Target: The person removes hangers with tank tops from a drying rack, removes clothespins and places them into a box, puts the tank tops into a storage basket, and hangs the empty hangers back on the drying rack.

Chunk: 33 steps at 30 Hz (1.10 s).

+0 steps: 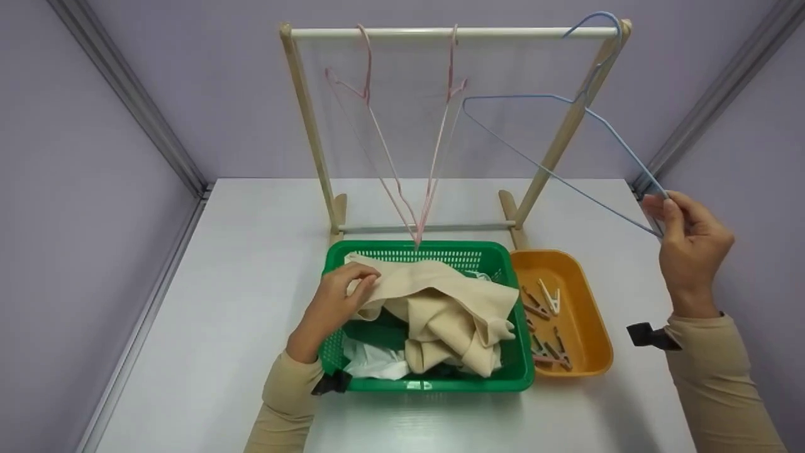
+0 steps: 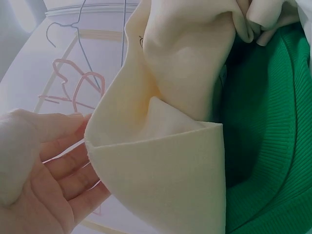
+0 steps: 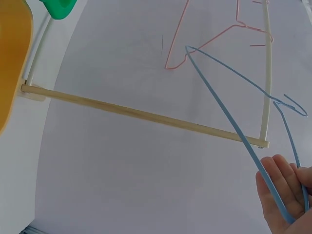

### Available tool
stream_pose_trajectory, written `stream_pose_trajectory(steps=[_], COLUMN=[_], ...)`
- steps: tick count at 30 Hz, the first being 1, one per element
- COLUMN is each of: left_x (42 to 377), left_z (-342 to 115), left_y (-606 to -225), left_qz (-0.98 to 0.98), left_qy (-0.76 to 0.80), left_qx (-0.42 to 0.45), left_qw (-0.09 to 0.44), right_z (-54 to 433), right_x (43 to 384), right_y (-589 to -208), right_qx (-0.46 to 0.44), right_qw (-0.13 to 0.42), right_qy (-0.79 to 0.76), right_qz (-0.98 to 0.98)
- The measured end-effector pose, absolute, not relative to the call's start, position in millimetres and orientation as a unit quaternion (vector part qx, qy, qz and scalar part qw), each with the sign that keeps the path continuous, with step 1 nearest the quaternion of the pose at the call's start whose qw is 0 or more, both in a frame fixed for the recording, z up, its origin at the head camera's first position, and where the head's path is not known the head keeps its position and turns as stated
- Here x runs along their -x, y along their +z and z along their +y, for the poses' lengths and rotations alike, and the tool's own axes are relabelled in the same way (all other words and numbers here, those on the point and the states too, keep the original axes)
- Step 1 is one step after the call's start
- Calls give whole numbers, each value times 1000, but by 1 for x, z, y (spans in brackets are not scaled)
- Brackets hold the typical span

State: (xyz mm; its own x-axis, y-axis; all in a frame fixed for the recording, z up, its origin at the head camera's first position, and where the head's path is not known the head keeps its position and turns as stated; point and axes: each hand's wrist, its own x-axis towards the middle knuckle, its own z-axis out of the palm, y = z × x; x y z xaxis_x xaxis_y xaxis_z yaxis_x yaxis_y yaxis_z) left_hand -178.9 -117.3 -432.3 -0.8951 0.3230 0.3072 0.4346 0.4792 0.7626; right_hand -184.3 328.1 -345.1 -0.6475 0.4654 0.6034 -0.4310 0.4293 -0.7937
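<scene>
My left hand (image 1: 338, 296) pinches the edge of a beige cloth garment (image 1: 462, 314) between thumb and fingers. The garment lies bunched in a green basket (image 1: 434, 385), its upper edge a flat band; in the left wrist view the fabric (image 2: 165, 170) folds open beside my fingers. Off to the right, my right hand (image 1: 695, 245) grips one lower corner of a blue wire hanger (image 1: 522, 151). The hanger's hook (image 1: 607, 14) overlaps the right end of the rack's white bar (image 1: 503, 33); I cannot tell whether it rests on it.
Two pink hangers (image 1: 385, 135) hang from the bar of the wooden-legged rack (image 1: 308, 126). Dark green cloth (image 1: 380, 330) and white cloth (image 1: 374, 362) lie under the beige garment. An orange tray (image 1: 594, 336) with several clothespins (image 1: 550, 299) stands right of the basket.
</scene>
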Motion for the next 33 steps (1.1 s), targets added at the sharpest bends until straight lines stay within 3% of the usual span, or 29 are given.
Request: stream_pose_trajectory(steps=[12,33], left_x=[179,177], left_z=[-114,-113], left_y=[-431,-433], left_qz=[-857,-855], left_qy=[-460,-465], left_qx=[226,223], left_qw=[61,56], right_z=[318,319], right_x=[204,204], right_y=[-345,-360], right_qx=[41,65], right_qw=[400,346], right_qy=[523,475], right_qz=[-752,-807])
